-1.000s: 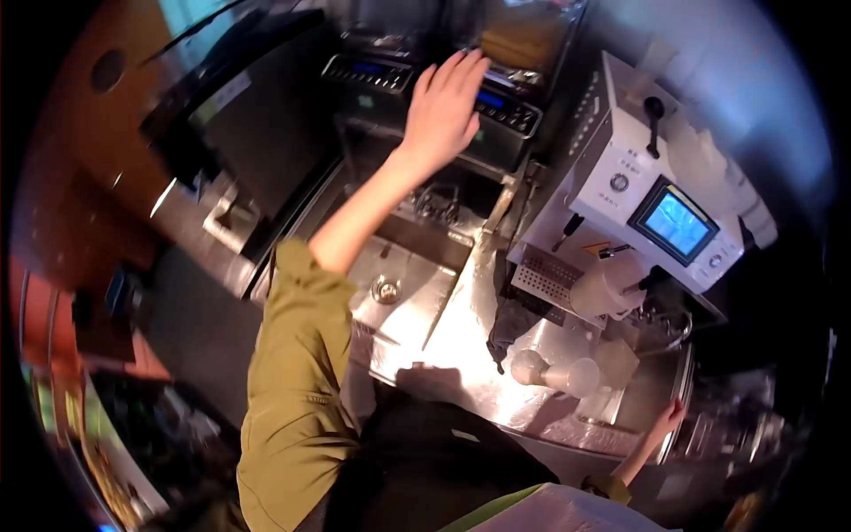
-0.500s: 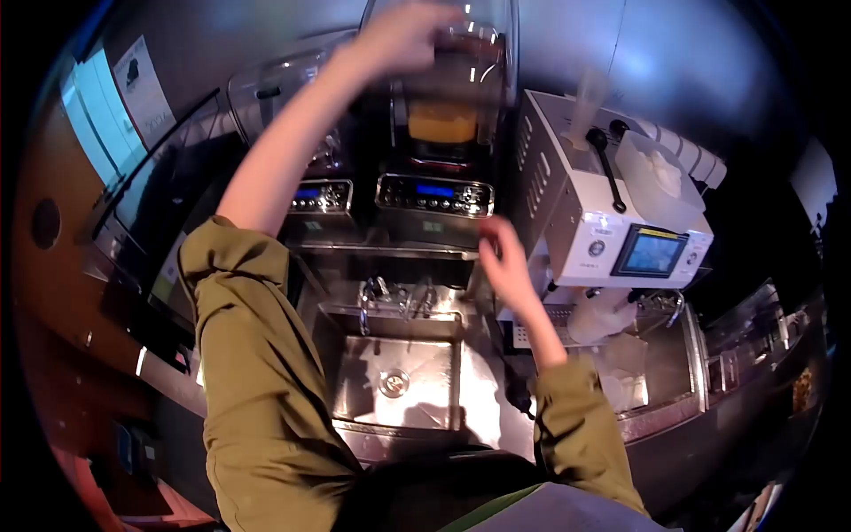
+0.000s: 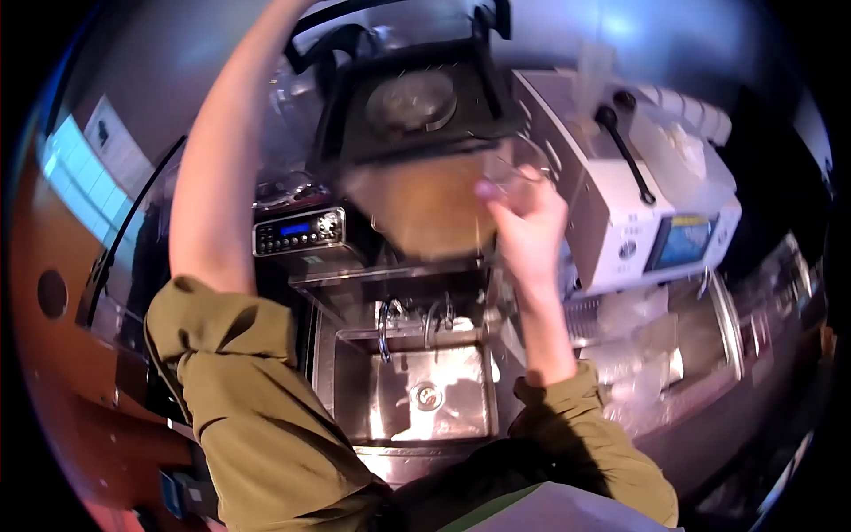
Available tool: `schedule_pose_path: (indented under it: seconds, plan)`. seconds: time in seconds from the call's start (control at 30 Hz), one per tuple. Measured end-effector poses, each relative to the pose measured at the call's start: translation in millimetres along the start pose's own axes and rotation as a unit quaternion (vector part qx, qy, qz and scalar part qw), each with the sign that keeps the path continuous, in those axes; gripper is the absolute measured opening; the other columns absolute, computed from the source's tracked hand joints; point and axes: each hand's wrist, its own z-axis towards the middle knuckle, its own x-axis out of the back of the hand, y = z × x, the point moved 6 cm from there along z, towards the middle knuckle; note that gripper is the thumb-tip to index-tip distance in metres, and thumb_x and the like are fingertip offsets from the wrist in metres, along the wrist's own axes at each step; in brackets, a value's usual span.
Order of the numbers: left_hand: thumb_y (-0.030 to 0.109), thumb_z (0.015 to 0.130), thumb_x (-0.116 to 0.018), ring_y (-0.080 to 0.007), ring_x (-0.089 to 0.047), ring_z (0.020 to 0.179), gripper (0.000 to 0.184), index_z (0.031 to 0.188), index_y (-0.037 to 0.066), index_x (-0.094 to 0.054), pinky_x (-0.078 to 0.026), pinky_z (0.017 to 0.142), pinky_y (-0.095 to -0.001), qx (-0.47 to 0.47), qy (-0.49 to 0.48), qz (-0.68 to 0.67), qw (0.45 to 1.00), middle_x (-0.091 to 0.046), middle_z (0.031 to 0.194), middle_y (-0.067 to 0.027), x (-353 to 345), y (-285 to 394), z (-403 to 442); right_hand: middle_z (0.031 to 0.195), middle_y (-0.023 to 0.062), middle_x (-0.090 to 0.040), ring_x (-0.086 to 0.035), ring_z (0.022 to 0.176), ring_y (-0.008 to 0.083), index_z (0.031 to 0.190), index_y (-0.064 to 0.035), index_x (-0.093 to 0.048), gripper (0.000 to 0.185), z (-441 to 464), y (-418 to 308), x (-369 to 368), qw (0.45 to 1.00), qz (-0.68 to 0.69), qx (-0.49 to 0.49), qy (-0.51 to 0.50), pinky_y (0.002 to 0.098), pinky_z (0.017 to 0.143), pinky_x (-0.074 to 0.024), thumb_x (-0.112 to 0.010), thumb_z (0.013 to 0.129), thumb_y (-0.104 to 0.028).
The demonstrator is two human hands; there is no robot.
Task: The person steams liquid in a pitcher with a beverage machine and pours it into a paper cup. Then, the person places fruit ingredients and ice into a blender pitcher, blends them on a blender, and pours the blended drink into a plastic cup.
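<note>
My right hand (image 3: 532, 208) is closed around the right side of a clear blender jug (image 3: 425, 208), which is blurred by motion and holds an orange-brown mixture. Above the mixture is a black square lid-like part (image 3: 346, 115) with a clear round cap (image 3: 412, 99) in its middle. My left forearm (image 3: 217, 168) stretches up past the top edge, so the left hand is out of sight. Near that arm, black bracket-like parts (image 3: 332, 44) stand behind the jug. The jug hides the control panel of the blender base behind it.
Another blender base (image 3: 301, 232) with a lit blue display is at left. A metal sink (image 3: 421, 434) with taps (image 3: 386, 328) lies below. On the right, a white machine (image 3: 612, 213) has a screen, with a black spoon (image 3: 625, 155) and a clear tub (image 3: 687, 168) on top.
My right hand has risen from beside the blender base and taken hold of the jug, which now appears larger and nearer. My left hand has moved up out of view.
</note>
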Motion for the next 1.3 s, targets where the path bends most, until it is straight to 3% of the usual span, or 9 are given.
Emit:
schedule_pose_path:
  seconds: [0.2, 0.33, 0.47, 0.53, 0.67, 0.83, 1.03, 1.23, 1.3]
  plan:
    - [0.002, 0.068, -0.057, -0.0321, -0.044, 0.107, 0.066, 0.128, 0.018, -0.034, -0.037, 0.086, -0.0427, -0.081, -0.071, 0.146, 0.983, -0.043, 0.121, -0.0116, -36.3, 88.7, -113.3, 0.057, 0.0011, -0.049, -0.044, 0.055, 0.0097, 0.064, -0.0026, -0.051, 0.036, -135.2, 5.8, 72.3, 0.929, -0.065, -0.349, -0.107, 0.0275, 0.051, -0.0380, -0.075, 0.063, -0.029]
    - [0.006, 0.071, -0.057, -0.0291, -0.044, 0.103, 0.057, 0.124, 0.011, -0.037, -0.035, 0.089, -0.0378, -0.178, -0.053, 0.053, 0.981, -0.045, 0.113, -0.0110, -59.3, 139.5, -210.1, 0.056, 0.0039, -0.048, -0.048, 0.055, 0.0143, 0.062, -0.0056, -0.048, 0.038, -219.7, 18.8, 42.2, 0.923, -0.189, -0.316, -0.112, 0.0295, 0.054, -0.0406, -0.072, 0.064, -0.035]
    - [0.017, 0.075, -0.058, -0.0293, -0.054, 0.083, 0.028, 0.099, 0.003, -0.052, -0.042, 0.074, -0.0370, 0.079, -0.215, -0.282, 0.932, -0.054, 0.093, -0.0121, 1.8, 168.4, -304.2, 0.058, 0.0083, -0.052, -0.054, 0.058, 0.0256, 0.062, -0.0082, -0.048, 0.038, -263.2, 14.4, 16.5, 0.888, -0.309, -0.330, -0.085, 0.0347, 0.056, -0.0433, -0.073, 0.062, -0.037]
    - [0.020, 0.076, -0.059, -0.0307, -0.054, 0.070, 0.022, 0.087, 0.002, -0.054, -0.043, 0.063, -0.0376, 0.020, -0.309, -0.302, 0.902, -0.055, 0.081, -0.0126, 34.1, 204.7, -364.1, 0.057, 0.0089, -0.050, -0.051, 0.054, 0.0225, 0.063, -0.0070, -0.048, 0.039, -274.2, 5.9, 6.9, 0.869, -0.361, -0.334, -0.051, 0.0327, 0.052, -0.0420, -0.074, 0.061, -0.036]
    - [0.021, 0.078, -0.058, -0.0295, -0.052, 0.064, 0.021, 0.073, 0.002, -0.049, -0.041, 0.052, -0.0351, -0.011, -0.200, -0.232, 0.952, -0.052, 0.070, -0.0120, 50.1, 223.0, -409.6, 0.051, 0.0063, -0.047, -0.043, 0.047, 0.0150, 0.059, -0.0049, -0.046, 0.038, -305.1, 5.0, -5.3, 0.906, -0.288, -0.308, 0.022, 0.0309, 0.045, -0.0363, -0.073, 0.063, -0.031]
    - [0.019, 0.084, -0.052, -0.0286, -0.041, 0.042, 0.030, 0.062, 0.000, -0.044, -0.034, 0.043, -0.0334, 0.181, -0.190, -0.319, 0.911, -0.043, 0.055, -0.0151, 54.2, 182.7, -431.2, 0.049, 0.0043, -0.043, -0.037, 0.046, 0.0114, 0.056, -0.0046, -0.041, 0.036, -356.2, 32.5, -14.8, 0.938, -0.171, -0.297, 0.054, 0.0263, 0.044, -0.0359, -0.074, 0.063, -0.016]
    - [0.027, 0.089, -0.046, -0.0045, -0.030, 0.057, 0.038, 0.062, 0.002, -0.045, -0.027, 0.048, -0.0222, 0.350, -0.114, -0.364, 0.856, -0.035, 0.057, 0.0053, 68.8, 121.5, -437.3, 0.056, 0.0063, -0.053, -0.046, 0.049, 0.0157, 0.069, -0.0065, -0.058, 0.024, -382.5, 22.0, -9.0, 0.917, -0.213, -0.335, 0.044, 0.0283, 0.050, -0.0401, -0.075, 0.060, -0.021]
    - [0.034, 0.091, -0.040, -0.0122, -0.055, 0.079, 0.044, 0.100, -0.006, -0.054, -0.043, 0.073, -0.0246, 0.559, -0.030, -0.480, 0.676, -0.060, 0.090, -0.0084, 53.2, 64.9, -514.6, 0.074, 0.0059, -0.061, -0.055, 0.061, 0.0147, 0.083, -0.0050, -0.061, 0.030, -417.2, 2.3, 46.8, 0.899, -0.199, -0.375, 0.103, 0.0270, 0.060, -0.0452, -0.072, 0.066, -0.026]
    - [0.033, 0.090, -0.042, -0.0115, -0.053, 0.082, 0.044, 0.095, -0.008, -0.056, -0.042, 0.075, -0.0250, 0.534, -0.131, -0.409, 0.729, -0.060, 0.089, -0.0091, 28.0, 76.5, -555.2, 0.088, 0.0082, -0.062, -0.057, 0.073, 0.0155, 0.098, -0.0033, -0.059, 0.041, -424.5, -17.6, 80.6, 0.879, -0.208, -0.414, 0.114, 0.0275, 0.070, -0.0453, -0.069, 0.068, -0.030]
